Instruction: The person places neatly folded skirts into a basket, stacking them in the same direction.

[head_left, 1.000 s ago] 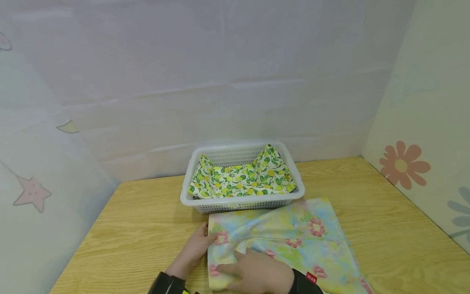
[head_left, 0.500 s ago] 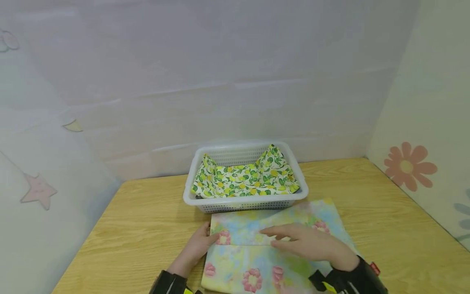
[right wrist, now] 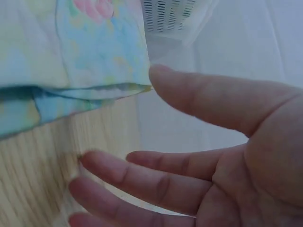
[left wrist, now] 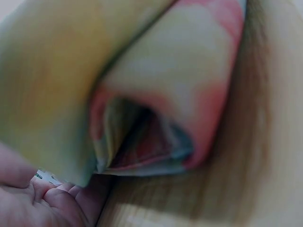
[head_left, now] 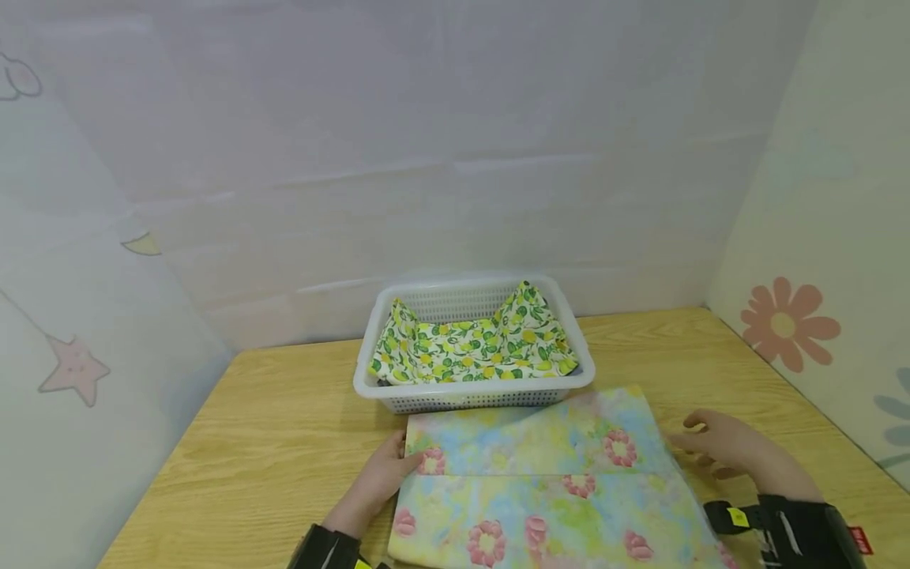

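A folded cloth (head_left: 526, 502), pastel blue and yellow with pink flowers, lies flat on the table in layers. My left hand (head_left: 387, 470) grips its left edge, thumb on top and fingers at the side. In the left wrist view, the cloth's folded end (left wrist: 161, 94) shows an open loop between layers, with the left hand (left wrist: 52, 203) at the lower left. Off the cloth's right edge is my right hand (head_left: 732, 450), holding nothing. The right wrist view shows its fingers (right wrist: 147, 177) spread apart from the thumb, the cloth's layered corner (right wrist: 109, 71) near the thumb tip.
Behind the cloth stands a white plastic basket (head_left: 469, 389), close against its far edge. A lemon-print fabric (head_left: 462, 348) lies inside the basket. The wooden table (head_left: 284, 419) meets a pale wall (head_left: 455, 158) at the back and a flower-decorated wall (head_left: 789, 324) at the right.
My right hand has swept right across the cloth and off its right edge. The wrinkled top layer now lies smoother. My left hand has stayed at the left edge.
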The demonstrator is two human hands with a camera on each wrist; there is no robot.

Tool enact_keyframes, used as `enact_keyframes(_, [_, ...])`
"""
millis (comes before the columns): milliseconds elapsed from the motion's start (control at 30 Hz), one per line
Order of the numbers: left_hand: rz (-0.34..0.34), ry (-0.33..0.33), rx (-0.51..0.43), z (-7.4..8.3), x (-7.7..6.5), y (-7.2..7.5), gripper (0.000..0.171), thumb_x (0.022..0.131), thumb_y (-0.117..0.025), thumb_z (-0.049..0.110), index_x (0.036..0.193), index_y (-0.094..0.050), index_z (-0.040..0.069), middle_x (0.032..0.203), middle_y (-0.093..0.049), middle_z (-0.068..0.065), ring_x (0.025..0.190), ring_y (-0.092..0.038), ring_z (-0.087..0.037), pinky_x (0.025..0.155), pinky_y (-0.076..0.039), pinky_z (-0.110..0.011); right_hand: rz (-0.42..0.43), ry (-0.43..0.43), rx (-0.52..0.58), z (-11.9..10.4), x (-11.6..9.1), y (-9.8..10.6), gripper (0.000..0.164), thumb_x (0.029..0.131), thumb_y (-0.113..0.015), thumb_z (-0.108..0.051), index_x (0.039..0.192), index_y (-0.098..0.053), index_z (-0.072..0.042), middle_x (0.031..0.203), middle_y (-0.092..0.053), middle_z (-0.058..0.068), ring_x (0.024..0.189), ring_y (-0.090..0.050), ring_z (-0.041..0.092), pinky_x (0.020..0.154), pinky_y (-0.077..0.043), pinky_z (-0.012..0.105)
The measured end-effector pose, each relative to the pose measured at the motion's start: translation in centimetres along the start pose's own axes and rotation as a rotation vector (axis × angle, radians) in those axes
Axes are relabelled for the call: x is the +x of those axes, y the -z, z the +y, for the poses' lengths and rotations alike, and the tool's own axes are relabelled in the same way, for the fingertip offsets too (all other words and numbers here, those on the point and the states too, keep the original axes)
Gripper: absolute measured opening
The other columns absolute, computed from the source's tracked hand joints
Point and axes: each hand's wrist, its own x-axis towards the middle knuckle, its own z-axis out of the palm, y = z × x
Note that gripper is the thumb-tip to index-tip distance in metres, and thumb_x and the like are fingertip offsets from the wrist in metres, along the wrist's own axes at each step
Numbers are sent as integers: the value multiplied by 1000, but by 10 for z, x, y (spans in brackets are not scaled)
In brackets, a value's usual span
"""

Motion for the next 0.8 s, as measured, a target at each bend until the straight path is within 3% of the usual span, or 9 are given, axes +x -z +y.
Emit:
enact_keyframes(167, [-1,-8,-10,-1,1,0,53,99,-48,16,140,-26,-10,120,-60,-22,96,-66,-22,80,-55,-34,-18,28,19,4,9,-8,64,87,-67,-36,114,-49,18,95,-63,11,81,-62,18,71,-54,38])
enact_keyframes(267, [5,-8,-2,-1,1,-1,53,99,-48,17,140,-26,-9,120,-61,-21,95,-66,-21,79,-55,-33,-17,98,-12,5,13,-14,49,84,-70,-33,102,-60,12,76,-60,4,64,-55,14,60,-49,33])
enact_keyframes(400, [2,-8,2,-1,1,-1,54,99,-48,17,141,-26,-9,121,-60,-21,96,-66,-21,80,-55,-33,-28,156,-59,5,16,-20,39,82,-72,-32,95,-66,5,72,-59,0,61,-52,13,58,-46,30])
enact_keyframes(467, [-13,-5,-12,-1,0,-1,56,100,-48,18,142,-23,-9,123,-59,-22,100,-65,-23,82,-54,-35,-37,163,-61,3,16,-22,39,82,-72,-29,99,-66,7,82,-65,3,70,-59,15,64,-50,32])
enact_keyframes(633, [10,5,22,0,1,-1,66,99,-49,20,144,-13,-12,132,-50,-29,112,-59,-32,89,-52,-39,-122,228,56,2,16,-20,43,87,-65,-18,112,-57,16,94,-68,10,79,-65,21,70,-54,36])
enact_keyframes(800, [37,-11,1,-2,1,-2,53,98,-50,15,136,-28,-15,111,-64,-21,91,-66,-21,77,-55,-33,-229,256,238,4,14,-18,67,94,-56,-17,136,-22,24,106,-66,15,89,-66,29,75,-55,43])
